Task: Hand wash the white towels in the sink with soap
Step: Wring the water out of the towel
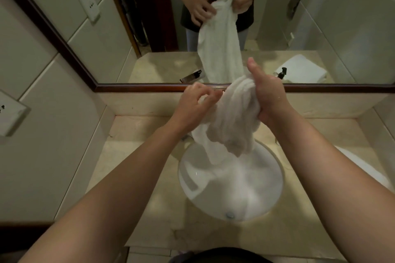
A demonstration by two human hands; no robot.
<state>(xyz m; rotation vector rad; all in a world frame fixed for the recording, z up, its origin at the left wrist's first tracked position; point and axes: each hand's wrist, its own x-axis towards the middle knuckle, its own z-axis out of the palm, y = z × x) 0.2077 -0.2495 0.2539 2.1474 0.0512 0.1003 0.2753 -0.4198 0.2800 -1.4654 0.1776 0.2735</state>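
A white towel (233,119) hangs bunched above the round white sink (275,168), its lower end trailing into the basin. My right hand (267,96) grips the towel's upper bunch, thumb raised. My left hand (196,100) is beside it on the left, fingers curled and pinching the towel's edge. Another white towel (363,168) lies on the counter at the right edge, partly hidden by my right forearm.
A beige marble counter (132,156) surrounds the sink. The mirror (320,28) behind reflects a person, a folded towel, a soap pump and the faucet. Wall sockets (10,113) sit on the left wall. The faucet itself is hidden behind the towel.
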